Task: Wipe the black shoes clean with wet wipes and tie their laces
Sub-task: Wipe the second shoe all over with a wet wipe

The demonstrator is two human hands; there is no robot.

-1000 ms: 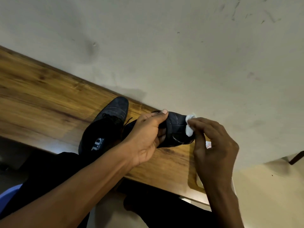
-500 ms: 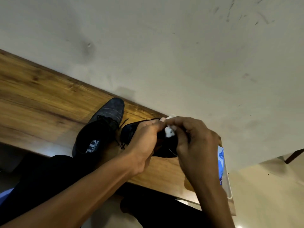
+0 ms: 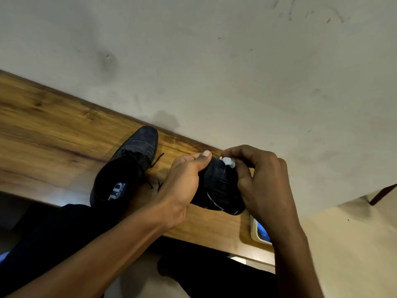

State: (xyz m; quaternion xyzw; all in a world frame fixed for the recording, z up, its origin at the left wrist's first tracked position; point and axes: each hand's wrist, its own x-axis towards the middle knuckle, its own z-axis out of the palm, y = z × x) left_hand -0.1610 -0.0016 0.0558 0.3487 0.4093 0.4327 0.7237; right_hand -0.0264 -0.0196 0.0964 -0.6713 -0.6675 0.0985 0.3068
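Note:
One black shoe point(image 3: 126, 168) stands on the wooden table point(image 3: 53, 130), toe toward the wall, its laces loose beside it. My left hand point(image 3: 184, 181) grips the second black shoe point(image 3: 219, 188) and holds it lifted above the table. My right hand point(image 3: 262, 181) pinches a small white wet wipe point(image 3: 228, 161) and presses it against the upper part of that held shoe. Most of the wipe is hidden under my fingers.
The table runs along a pale wall point(image 3: 236, 72). A white tray point(image 3: 256, 235) with a blue wipes pack point(image 3: 263, 233) sits at the table's right end, mostly hidden by my right forearm. My dark trousers point(image 3: 53, 237) are below the table edge.
The held shoe has turned so its toe points down toward me. My right hand moved left from the shoe's toe onto its upper part, still holding the wipe.

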